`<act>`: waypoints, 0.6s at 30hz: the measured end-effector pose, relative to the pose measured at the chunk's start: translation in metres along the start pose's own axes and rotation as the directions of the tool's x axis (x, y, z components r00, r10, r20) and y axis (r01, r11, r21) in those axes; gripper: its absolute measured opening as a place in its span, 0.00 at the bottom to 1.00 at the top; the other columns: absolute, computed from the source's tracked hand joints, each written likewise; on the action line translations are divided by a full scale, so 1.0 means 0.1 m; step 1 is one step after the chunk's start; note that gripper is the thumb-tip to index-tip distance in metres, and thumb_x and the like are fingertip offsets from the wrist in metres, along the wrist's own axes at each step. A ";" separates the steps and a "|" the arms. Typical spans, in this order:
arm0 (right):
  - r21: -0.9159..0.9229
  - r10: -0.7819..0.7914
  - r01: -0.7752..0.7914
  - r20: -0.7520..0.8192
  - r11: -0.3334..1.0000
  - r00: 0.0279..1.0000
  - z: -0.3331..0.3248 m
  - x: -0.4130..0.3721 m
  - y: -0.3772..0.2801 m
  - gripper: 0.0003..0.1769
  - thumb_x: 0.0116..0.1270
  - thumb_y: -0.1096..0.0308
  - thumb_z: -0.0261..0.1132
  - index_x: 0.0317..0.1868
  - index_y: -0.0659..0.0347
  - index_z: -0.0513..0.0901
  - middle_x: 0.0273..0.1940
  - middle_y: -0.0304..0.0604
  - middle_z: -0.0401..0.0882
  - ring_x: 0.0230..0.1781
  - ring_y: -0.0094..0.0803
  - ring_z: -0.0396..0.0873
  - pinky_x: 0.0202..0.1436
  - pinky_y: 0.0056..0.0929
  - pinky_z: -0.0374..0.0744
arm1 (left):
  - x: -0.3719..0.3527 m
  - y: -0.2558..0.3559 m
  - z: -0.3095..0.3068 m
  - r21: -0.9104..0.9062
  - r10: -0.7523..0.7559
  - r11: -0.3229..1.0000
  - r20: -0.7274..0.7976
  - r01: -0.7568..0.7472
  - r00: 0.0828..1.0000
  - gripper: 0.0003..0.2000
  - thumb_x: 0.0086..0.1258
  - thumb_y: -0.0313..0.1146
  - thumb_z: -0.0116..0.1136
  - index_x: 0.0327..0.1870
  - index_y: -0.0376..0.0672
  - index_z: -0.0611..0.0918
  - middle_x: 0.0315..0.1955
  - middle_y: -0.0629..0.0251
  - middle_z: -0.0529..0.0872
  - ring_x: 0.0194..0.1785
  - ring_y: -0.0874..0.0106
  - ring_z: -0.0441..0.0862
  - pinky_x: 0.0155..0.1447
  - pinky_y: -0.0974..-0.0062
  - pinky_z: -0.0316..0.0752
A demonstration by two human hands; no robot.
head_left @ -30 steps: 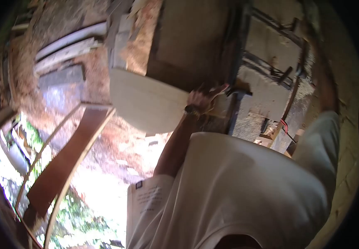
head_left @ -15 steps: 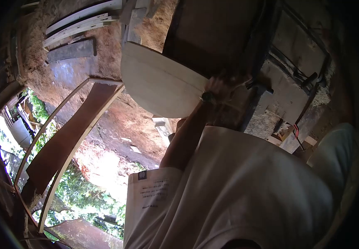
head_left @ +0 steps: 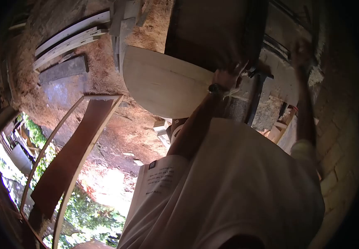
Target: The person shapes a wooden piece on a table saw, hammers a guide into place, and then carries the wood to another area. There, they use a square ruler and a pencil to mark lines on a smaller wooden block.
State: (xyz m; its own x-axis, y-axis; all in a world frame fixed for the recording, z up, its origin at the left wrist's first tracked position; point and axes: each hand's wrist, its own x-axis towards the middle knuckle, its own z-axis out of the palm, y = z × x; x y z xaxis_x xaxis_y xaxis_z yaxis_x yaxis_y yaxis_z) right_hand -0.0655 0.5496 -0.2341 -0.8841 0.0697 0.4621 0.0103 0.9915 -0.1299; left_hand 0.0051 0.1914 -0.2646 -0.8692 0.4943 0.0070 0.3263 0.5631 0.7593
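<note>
Left hand (head_left: pixel 225 79) fingers clamped the pale half-round board (head_left: pixel 163 87) at the dark counter (head_left: pixel 212 33) edge; right hand (head_left: pixel 301 52) blurred, grip unclear; held one-handed, the overhanging board could tip onto the sawdust floor (head_left: pixel 105 70)

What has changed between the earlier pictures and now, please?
The right hand has risen from out of view towards the top right of the machine; it is blurred, so its grip is unclear. The left hand stayed on the end of the pale rounded board, which kept its place by the machine. The brown plank on the ground did not move.
</note>
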 end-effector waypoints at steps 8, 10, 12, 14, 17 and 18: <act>0.246 0.477 -0.954 0.827 0.169 0.298 -0.17 -2.50 -3.31 0.17 0.77 0.56 0.63 0.54 0.61 0.82 0.43 0.51 0.81 0.43 0.41 0.82 0.45 0.42 0.81 | 0.01 -0.47 0.37 -0.828 -0.071 0.560 -0.073 -0.021 0.995 0.12 0.79 0.32 0.49 0.50 0.34 0.82 0.36 0.55 0.89 0.40 0.67 0.89 0.50 0.68 0.85; 0.318 0.611 -0.842 0.582 0.436 0.537 -0.06 -2.45 -3.61 0.09 0.77 0.64 0.61 0.47 0.62 0.81 0.41 0.55 0.76 0.45 0.50 0.77 0.44 0.46 0.76 | 0.11 -0.57 0.06 -0.951 -0.083 0.288 0.091 0.112 0.992 0.15 0.83 0.39 0.55 0.51 0.33 0.83 0.40 0.60 0.89 0.43 0.71 0.89 0.45 0.71 0.87; 0.377 0.538 -0.656 0.378 0.654 0.754 0.22 -2.66 -3.60 0.08 0.77 0.65 0.60 0.44 0.61 0.81 0.39 0.55 0.75 0.43 0.51 0.76 0.41 0.47 0.74 | 0.09 -0.82 -0.32 -0.853 -0.007 0.522 -0.032 -0.024 0.999 0.12 0.82 0.35 0.54 0.53 0.36 0.84 0.40 0.61 0.89 0.40 0.73 0.87 0.46 0.74 0.84; 0.397 0.481 -0.571 0.309 0.719 0.821 0.35 -2.89 -3.54 0.08 0.76 0.65 0.60 0.42 0.60 0.81 0.39 0.55 0.76 0.41 0.52 0.75 0.39 0.48 0.72 | -0.10 -1.13 -1.13 -0.567 0.131 0.793 -0.199 -0.223 0.971 0.10 0.79 0.31 0.60 0.53 0.35 0.85 0.47 0.58 0.89 0.53 0.63 0.87 0.63 0.64 0.80; 0.289 0.467 -0.550 0.309 0.784 0.829 0.46 -2.90 -3.56 0.11 0.77 0.64 0.63 0.38 0.61 0.79 0.34 0.52 0.76 0.36 0.46 0.75 0.40 0.45 0.74 | -0.66 -1.87 -2.26 0.132 -0.035 0.986 -0.441 0.103 0.897 0.28 0.73 0.38 0.65 0.69 0.35 0.71 0.63 0.46 0.75 0.68 0.50 0.72 0.71 0.51 0.68; 0.303 0.641 -0.757 0.405 0.579 0.652 0.57 -2.87 -3.59 0.10 0.75 0.65 0.63 0.36 0.61 0.78 0.33 0.52 0.75 0.35 0.48 0.75 0.38 0.48 0.73 | -0.92 -2.41 -2.42 0.105 -0.156 0.958 -0.585 0.265 0.796 0.27 0.73 0.38 0.68 0.66 0.34 0.74 0.63 0.48 0.75 0.70 0.51 0.72 0.75 0.50 0.66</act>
State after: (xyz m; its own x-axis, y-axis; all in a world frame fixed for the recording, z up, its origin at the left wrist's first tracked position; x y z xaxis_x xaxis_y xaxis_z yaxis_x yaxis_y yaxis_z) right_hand 0.1578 0.1677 -0.3700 -0.7592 0.6363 -0.1367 0.5334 0.4880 -0.6909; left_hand -0.0831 -0.1503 -0.2903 -0.9598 -0.0820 0.2684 0.1216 0.7405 0.6609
